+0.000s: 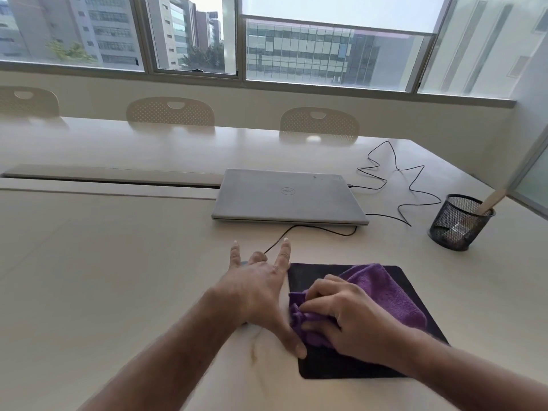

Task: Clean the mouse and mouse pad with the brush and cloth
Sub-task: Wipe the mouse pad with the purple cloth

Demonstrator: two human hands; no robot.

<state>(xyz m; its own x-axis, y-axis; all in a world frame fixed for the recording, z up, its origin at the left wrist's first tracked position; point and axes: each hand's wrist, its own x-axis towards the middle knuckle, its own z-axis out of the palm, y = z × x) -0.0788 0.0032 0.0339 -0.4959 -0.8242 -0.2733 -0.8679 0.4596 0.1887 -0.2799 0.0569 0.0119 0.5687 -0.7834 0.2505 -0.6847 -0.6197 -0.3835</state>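
- Right hand [344,310] gripped bunched purple cloth [382,295] on black mouse pad [335,366].
- Cloth judged soft, light; hold at gathered wad.
- Left hand [258,289], at pad's 9 o'clock, fingers splayed, thumb touching pad edge.
- Laptop [284,197] at 12 o'clock.

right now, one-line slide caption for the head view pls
Right hand wipes the black mouse pad with a purple cloth while the left hand rests spread beside it.
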